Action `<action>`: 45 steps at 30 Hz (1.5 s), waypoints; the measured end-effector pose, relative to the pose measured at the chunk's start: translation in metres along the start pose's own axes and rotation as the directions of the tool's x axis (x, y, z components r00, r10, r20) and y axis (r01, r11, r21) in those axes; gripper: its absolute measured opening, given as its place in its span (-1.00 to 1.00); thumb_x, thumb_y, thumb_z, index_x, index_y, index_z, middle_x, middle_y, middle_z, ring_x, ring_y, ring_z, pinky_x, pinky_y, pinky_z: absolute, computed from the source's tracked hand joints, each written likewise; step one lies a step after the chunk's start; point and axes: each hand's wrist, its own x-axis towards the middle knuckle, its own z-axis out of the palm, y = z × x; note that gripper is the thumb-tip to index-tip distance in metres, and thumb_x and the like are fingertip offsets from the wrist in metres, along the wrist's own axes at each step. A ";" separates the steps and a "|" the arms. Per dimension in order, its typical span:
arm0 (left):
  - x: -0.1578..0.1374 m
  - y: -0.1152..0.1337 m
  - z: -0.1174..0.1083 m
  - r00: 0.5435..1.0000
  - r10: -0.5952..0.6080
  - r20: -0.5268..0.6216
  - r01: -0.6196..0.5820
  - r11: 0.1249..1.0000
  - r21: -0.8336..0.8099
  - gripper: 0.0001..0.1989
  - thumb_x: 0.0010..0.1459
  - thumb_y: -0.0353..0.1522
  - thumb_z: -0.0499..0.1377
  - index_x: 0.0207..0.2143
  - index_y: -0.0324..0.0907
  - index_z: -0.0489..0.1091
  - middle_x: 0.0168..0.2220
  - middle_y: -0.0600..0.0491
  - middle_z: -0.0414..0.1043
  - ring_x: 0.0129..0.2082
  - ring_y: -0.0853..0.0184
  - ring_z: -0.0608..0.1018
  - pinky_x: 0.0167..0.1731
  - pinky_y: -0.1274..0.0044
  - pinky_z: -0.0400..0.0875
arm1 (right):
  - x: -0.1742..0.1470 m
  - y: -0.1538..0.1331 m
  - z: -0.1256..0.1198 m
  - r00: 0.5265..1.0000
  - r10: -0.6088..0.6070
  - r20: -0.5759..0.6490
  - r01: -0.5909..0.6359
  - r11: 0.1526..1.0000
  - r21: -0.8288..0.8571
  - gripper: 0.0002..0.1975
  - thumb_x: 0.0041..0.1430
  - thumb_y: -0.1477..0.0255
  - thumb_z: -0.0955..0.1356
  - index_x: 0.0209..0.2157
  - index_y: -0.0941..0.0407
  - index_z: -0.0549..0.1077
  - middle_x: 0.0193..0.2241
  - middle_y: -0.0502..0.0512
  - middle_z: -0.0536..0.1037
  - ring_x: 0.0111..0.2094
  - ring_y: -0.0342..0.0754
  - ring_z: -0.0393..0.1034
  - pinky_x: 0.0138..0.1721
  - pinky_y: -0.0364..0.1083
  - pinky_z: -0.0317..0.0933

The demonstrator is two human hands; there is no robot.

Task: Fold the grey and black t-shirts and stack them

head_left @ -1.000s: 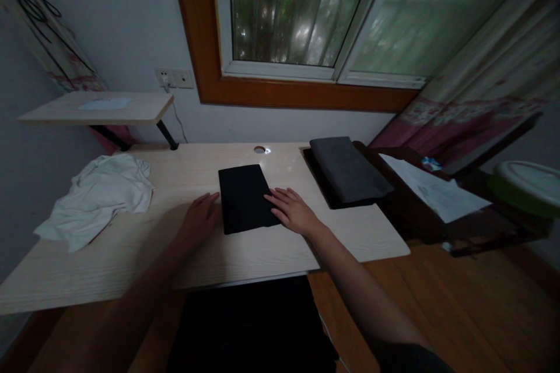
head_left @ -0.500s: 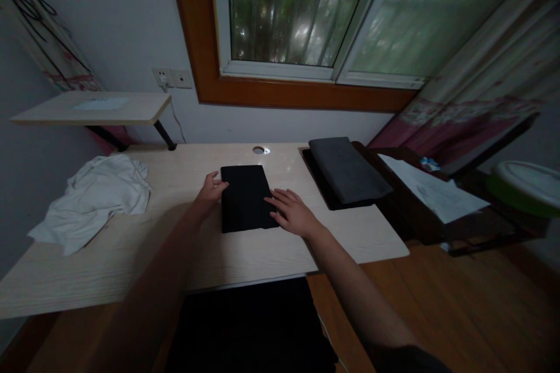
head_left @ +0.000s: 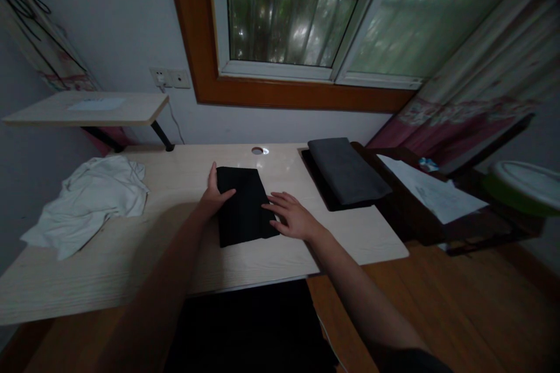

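Observation:
A flat black rectangle that looks like folded cloth [head_left: 242,207] lies at the middle of the pale wooden table [head_left: 175,268]. Its left edge is between the thumb and fingers of my left hand [head_left: 215,195], thumb on top. That side looks slightly lifted; the fingers under it are partly hidden. My right hand [head_left: 294,217] rests its spread fingertips on the right edge, palm down, gripping nothing.
A dark grey folded cloth [head_left: 345,169] lies on a black flat piece at the table's right. A crumpled white cloth [head_left: 96,198] is at left, below a small raised shelf [head_left: 131,108]. Beyond the right edge stands dark furniture with a white sheet [head_left: 426,186].
My left hand has closed on the black cloth's left edge, its thumb moving further over the top. The cloth's near edge has shifted slightly toward me. My right hand has barely moved.

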 end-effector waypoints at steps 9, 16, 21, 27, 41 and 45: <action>-0.012 0.018 0.001 0.998 -0.058 -0.034 0.047 0.964 -0.262 0.22 0.06 -0.33 0.45 0.50 0.15 -0.34 0.48 -0.11 0.03 0.41 -0.08 0.24 0.36 0.03 0.16 | 0.016 -0.003 0.009 0.948 0.272 -0.164 -0.203 0.916 0.346 -0.36 0.36 0.18 0.36 0.39 -0.01 0.24 0.27 0.23 0.43 0.26 0.19 0.32 0.31 0.25 0.14; -0.022 0.034 0.012 0.997 -0.027 0.074 0.050 0.947 -0.318 0.05 0.12 -0.32 0.39 0.49 0.11 -0.15 0.52 -0.02 -0.11 0.45 -0.07 0.13 0.41 0.09 0.10 | 0.050 -0.022 0.025 0.820 0.572 -0.011 -0.261 0.392 0.882 -0.33 0.19 0.11 0.49 0.29 -0.06 0.35 0.24 0.11 0.47 0.27 0.12 0.34 0.36 0.20 0.12; -0.023 0.040 0.009 0.994 -0.002 0.113 0.038 0.947 -0.320 0.06 0.09 -0.28 0.40 0.49 0.06 -0.13 0.52 -0.04 -0.09 0.46 -0.10 0.10 0.42 0.08 0.05 | 0.072 -0.040 0.025 0.807 0.559 0.191 -0.240 0.015 0.971 -0.39 0.11 0.18 0.55 0.17 0.00 0.43 0.13 0.09 0.58 0.14 0.08 0.48 0.29 0.15 0.28; -0.022 0.042 0.006 0.993 -0.012 0.121 0.048 0.953 -0.299 0.08 0.11 -0.24 0.39 0.50 0.08 -0.20 0.50 -0.06 -0.03 0.43 -0.11 0.18 0.41 0.03 0.05 | 0.073 -0.048 0.021 0.795 0.475 0.377 -0.292 -0.245 0.925 -0.51 0.08 0.26 0.56 0.02 0.11 0.51 -0.03 0.16 0.66 -0.02 0.06 0.58 0.17 0.06 0.40; -0.019 0.036 0.009 0.995 -0.060 0.077 0.082 0.943 -0.322 0.06 0.10 -0.28 0.39 0.49 0.06 -0.15 0.48 -0.09 0.05 0.41 -0.10 0.24 0.39 0.04 0.11 | 0.077 -0.032 0.035 0.702 0.702 0.119 -0.084 -0.084 0.993 -0.32 -0.06 0.33 0.59 0.11 0.03 0.38 0.00 0.10 0.65 0.09 0.11 0.53 0.27 0.17 0.30; -0.022 0.043 0.007 0.996 -0.023 0.083 0.049 0.941 -0.334 0.03 0.11 -0.28 0.38 0.49 0.04 -0.11 0.47 -0.07 0.08 0.41 -0.07 0.23 0.41 0.10 0.10 | 0.075 -0.035 0.028 0.739 0.618 0.269 -0.207 -0.172 0.963 -0.55 0.02 0.28 0.58 -0.07 0.10 0.53 -0.05 0.15 0.67 0.02 0.09 0.57 0.23 0.10 0.36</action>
